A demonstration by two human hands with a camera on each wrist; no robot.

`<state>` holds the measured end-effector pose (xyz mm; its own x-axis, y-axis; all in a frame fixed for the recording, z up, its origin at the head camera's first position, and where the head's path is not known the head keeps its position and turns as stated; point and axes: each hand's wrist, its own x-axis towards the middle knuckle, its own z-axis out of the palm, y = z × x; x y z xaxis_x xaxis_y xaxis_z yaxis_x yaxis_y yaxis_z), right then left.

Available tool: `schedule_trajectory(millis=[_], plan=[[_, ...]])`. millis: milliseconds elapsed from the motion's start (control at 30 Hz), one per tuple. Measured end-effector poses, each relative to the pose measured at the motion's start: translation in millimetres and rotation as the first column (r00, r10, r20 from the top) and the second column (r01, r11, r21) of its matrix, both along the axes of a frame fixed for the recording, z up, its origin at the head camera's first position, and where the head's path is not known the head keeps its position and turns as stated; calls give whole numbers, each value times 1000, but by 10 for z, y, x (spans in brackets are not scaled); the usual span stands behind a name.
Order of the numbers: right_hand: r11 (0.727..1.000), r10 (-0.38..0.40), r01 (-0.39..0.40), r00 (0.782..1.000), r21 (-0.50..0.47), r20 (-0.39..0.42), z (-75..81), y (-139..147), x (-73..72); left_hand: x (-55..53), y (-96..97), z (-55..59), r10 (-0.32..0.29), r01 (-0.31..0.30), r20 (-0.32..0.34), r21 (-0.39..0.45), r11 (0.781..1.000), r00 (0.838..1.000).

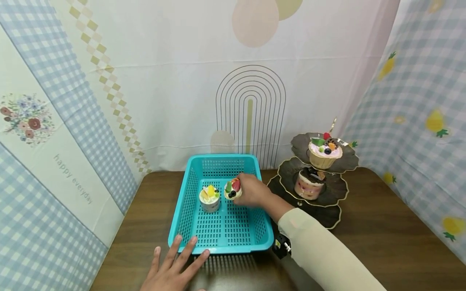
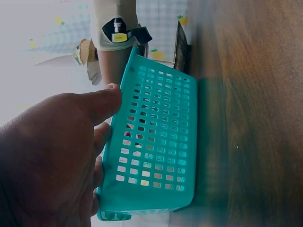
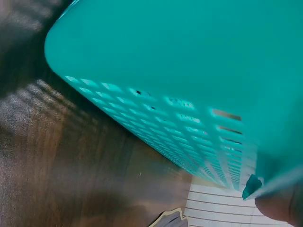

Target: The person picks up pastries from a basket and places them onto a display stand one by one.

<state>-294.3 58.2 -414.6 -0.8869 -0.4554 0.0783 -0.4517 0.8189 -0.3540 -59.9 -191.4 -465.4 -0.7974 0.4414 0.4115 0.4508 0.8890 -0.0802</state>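
In the head view my right hand reaches into the turquoise basket and grips a small cupcake topped with a strawberry, green fruit and dark berries. Left of it in the basket stands a second cupcake with yellow fruit in a patterned paper cup. My left hand lies at the basket's front rim, fingers spread and fairly straight, tips touching the edge. The left wrist view shows the thumb against that rim. In the right wrist view the basket wall hides most of the right hand.
Right of the basket stands a tiered dark stand with gold scalloped edges. A pink-cream cupcake sits on its top tier, a round layered cake on the middle one. Patterned cloths hang behind the brown table and at both sides.
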Motion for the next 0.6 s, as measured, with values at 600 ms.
schedule_trajectory(millis=[600], plan=[[958, -80, 95, 995, -269, 66, 145, 129, 176, -4, -20, -6, -7, 7, 5, -7, 1000, 1000]])
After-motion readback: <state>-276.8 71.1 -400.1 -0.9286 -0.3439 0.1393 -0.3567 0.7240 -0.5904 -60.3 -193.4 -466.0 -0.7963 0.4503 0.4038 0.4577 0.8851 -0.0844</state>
